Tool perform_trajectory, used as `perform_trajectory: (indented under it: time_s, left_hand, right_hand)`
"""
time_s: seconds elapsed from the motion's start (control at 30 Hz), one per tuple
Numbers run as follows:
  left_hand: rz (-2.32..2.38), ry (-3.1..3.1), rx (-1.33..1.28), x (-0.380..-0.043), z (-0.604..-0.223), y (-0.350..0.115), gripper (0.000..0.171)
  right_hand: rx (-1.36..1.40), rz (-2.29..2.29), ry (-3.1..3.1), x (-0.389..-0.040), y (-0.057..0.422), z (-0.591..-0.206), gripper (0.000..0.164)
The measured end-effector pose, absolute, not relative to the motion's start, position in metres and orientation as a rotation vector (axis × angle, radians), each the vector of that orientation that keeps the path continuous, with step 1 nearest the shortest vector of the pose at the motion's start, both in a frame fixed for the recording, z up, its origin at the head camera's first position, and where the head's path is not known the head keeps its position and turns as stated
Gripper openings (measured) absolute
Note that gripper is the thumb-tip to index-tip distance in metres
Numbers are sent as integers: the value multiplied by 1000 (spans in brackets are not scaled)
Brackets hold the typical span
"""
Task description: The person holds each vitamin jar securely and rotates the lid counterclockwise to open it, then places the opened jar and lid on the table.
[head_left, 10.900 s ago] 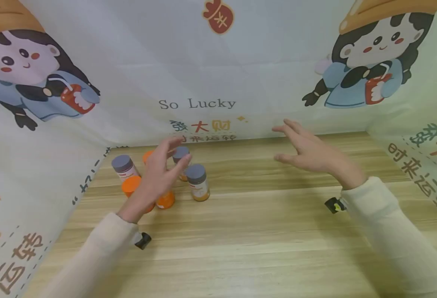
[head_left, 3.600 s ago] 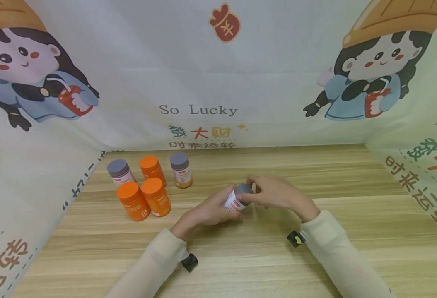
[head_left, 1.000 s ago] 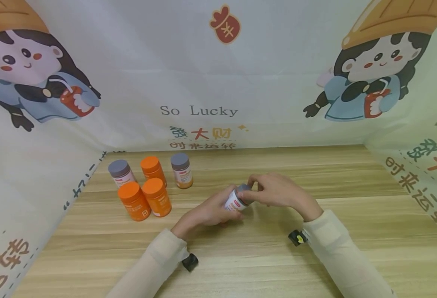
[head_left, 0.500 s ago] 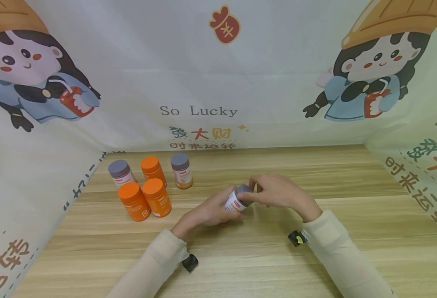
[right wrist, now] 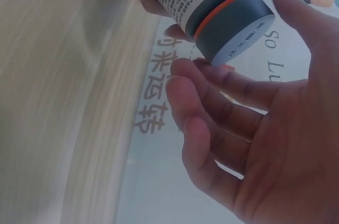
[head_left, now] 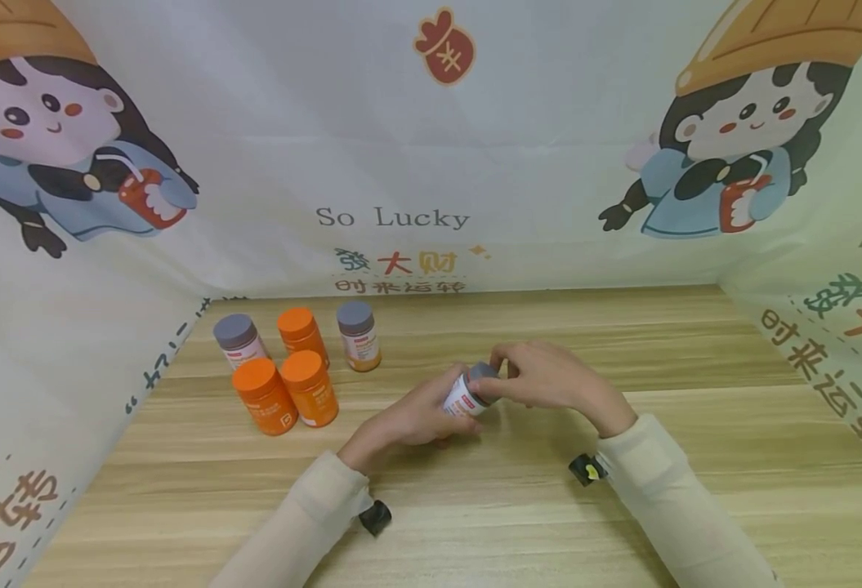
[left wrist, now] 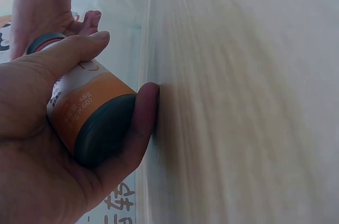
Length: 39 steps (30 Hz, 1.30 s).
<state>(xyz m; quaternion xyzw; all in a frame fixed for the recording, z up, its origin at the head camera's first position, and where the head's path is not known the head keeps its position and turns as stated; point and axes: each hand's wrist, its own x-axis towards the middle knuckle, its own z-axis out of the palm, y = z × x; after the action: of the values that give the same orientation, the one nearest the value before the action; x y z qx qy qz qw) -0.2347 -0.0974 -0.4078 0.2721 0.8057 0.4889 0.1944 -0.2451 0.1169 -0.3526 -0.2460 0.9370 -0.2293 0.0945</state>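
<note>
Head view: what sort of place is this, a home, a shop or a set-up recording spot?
Probably a staged recording booth, not a lived-in room. A wooden table is walled on three sides by a printed cartoon cloth, and only matching bottles stand on it. The left hand and right hand hold one more bottle.

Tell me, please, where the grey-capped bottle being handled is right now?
In the head view the grey-capped bottle is mid-table, tilted between the left hand and right hand, right of the orange bottles.

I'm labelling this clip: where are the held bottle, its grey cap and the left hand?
held bottle (head_left: 462, 399), head view, white label.
grey cap (right wrist: 237, 25), right wrist view, cap side.
left hand (head_left: 410, 418), head view, back of hand.
</note>
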Motion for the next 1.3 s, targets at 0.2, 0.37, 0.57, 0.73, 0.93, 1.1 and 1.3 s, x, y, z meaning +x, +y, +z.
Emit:
perform_trajectory:
  time_s: [0.2, 0.37, 0.57, 0.73, 0.93, 1.1, 1.3]
  left_hand:
    - [1365, 2260, 774, -234, -406, -97, 48]
    - [1378, 2245, 767, -234, -407, -96, 48]
    - [1383, 2245, 743, -235, -408, -97, 51]
    - [1369, 2258, 751, -235, -408, -97, 49]
    - [1385, 2247, 721, -234, -408, -98, 48]
    - [1362, 2263, 741, -234, -408, -98, 47]
    - [1349, 2272, 763, -234, -406, -98, 49]
  right_hand:
    - [-725, -688, 2773, -245, 118, -352, 52]
    - [-732, -679, 2771, -244, 118, -352, 52]
    - [-765, -641, 2781, -244, 117, -352, 50]
    - [-748, -664, 2763, -244, 116, -352, 52]
    - [-740, -689, 2741, -244, 116, -352, 50]
    - [-737, -706, 2731, -244, 116, -353, 50]
    - [-739, -714, 2728, -245, 116, -353, 51]
